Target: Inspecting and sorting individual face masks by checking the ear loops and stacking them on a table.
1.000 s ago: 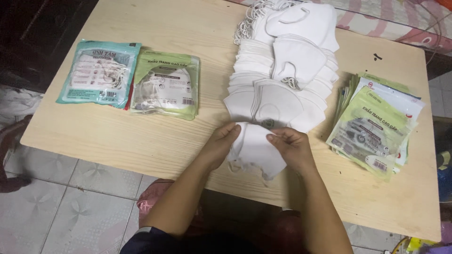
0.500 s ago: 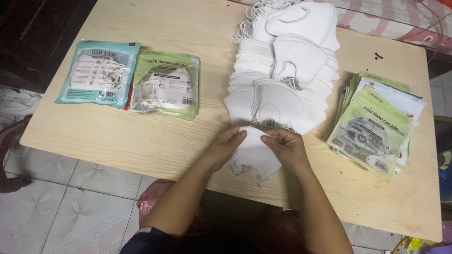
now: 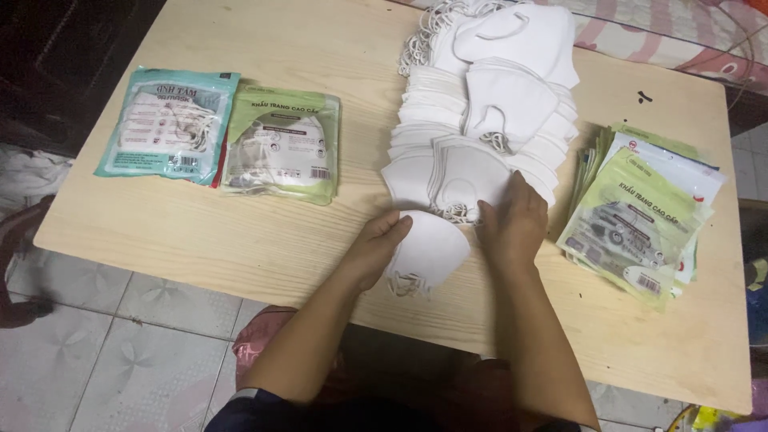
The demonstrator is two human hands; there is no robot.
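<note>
Both hands, left hand (image 3: 374,250) and right hand (image 3: 512,224), fingers pinching a folded white mask (image 3: 428,250): light, soft, floppy; best gripped at its edges.

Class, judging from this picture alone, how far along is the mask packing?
Done: two filled packets, teal and green, lie at left. In hand: left hand and right hand hold one folded white mask. Left: a long pile of loose masks and empty pouches.
</note>
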